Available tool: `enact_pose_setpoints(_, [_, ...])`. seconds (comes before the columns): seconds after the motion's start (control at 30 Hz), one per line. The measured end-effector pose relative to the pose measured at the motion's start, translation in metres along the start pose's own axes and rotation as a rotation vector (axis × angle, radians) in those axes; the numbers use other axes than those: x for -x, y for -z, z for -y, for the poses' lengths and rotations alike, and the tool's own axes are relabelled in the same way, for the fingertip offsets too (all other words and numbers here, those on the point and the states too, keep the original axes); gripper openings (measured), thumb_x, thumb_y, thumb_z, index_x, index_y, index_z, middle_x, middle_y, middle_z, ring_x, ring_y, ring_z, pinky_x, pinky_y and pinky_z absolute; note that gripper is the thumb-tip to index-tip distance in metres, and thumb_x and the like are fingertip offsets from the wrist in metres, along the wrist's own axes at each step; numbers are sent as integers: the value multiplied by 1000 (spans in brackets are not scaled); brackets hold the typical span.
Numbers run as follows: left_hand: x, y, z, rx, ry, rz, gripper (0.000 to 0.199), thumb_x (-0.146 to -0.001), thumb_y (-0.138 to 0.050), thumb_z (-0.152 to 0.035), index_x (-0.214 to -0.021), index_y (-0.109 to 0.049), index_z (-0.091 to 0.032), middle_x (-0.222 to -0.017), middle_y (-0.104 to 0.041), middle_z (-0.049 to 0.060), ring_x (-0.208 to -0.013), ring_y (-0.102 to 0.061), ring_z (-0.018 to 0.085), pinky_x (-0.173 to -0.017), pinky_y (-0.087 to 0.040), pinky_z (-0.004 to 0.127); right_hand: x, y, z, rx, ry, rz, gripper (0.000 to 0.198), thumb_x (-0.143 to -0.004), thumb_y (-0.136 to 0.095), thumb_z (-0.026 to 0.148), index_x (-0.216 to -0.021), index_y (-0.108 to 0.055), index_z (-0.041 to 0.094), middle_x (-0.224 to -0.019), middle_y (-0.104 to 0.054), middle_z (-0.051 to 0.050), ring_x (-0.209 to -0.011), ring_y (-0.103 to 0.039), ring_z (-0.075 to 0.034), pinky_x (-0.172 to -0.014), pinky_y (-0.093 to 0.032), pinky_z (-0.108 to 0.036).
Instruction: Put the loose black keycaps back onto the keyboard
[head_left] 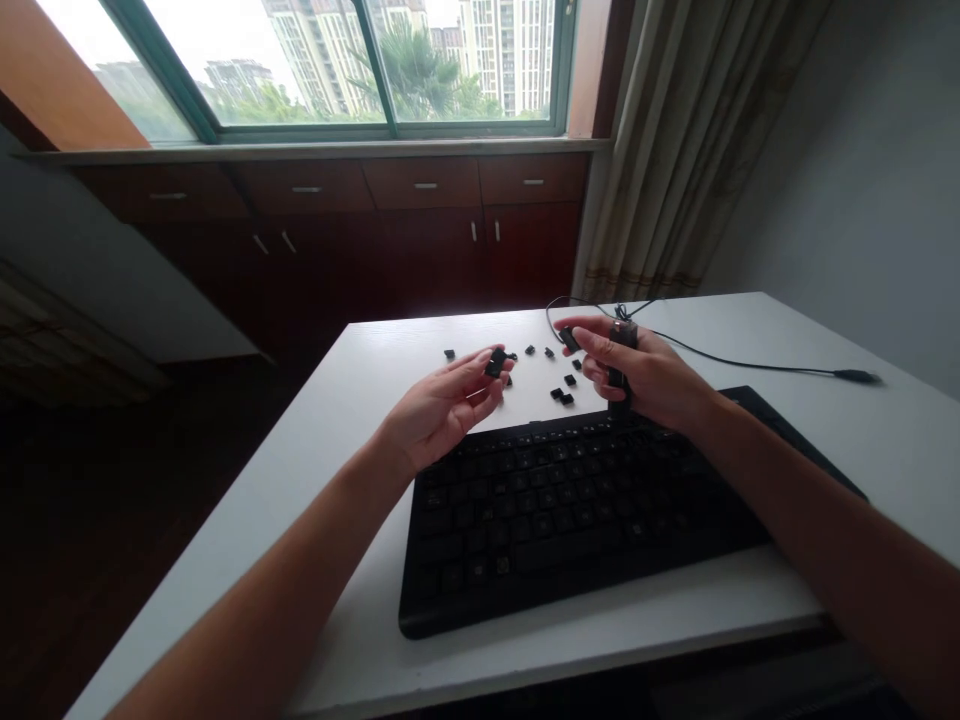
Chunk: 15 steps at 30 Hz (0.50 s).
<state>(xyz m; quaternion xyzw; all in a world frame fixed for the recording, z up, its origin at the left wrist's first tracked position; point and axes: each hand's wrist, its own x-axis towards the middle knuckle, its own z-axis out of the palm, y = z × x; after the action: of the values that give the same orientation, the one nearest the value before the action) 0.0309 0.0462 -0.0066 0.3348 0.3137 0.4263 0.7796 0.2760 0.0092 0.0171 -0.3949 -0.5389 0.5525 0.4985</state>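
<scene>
My left hand (450, 405) is closed in a pinch on a small black keycap (495, 362), held above the far edge of the black keyboard (540, 500). My right hand (645, 370) pinches another small black piece (570, 340), which looks like a keycap, between thumb and fingers. A dark upright handle-like tool (621, 370) is also gripped in that hand; its exact kind I cannot make out. Several loose black keycaps (556, 394) lie on the table between the hands. On the keyboard a few key spots show without their caps.
The white table (337, 560) carries everything, its left edge dropping to a dark floor. A black cable (720, 355) runs along the back right to a USB plug (857, 376). Beyond stand dark red cabinets (427, 250) under a window, with a curtain (675, 150) at the right.
</scene>
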Motion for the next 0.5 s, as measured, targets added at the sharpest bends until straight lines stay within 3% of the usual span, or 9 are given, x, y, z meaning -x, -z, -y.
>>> enact_pose_setpoints(0.3, [3, -5, 2, -40, 7, 22, 24, -91, -63, -10, -113, -71, -7, -114, -69, 16, -96, -68, 15, -88, -59, 21, -2, 6, 1, 159, 110, -79, 40, -77, -80, 44, -107, -67, 22, -90, -67, -2, -53, -44, -6, -41, -31, -21])
enact_pose_setpoints(0.5, [8, -13, 7, -55, 46, 56, 25, -91, -63, -11, -115, -71, -9, -114, -70, 15, -93, -69, 14, -86, -59, 20, 8, -7, 2, 356, 377, 11, 29, -76, -81, 35, -97, -67, 20, -103, -73, -6, -59, -53, -9, -55, -47, -28])
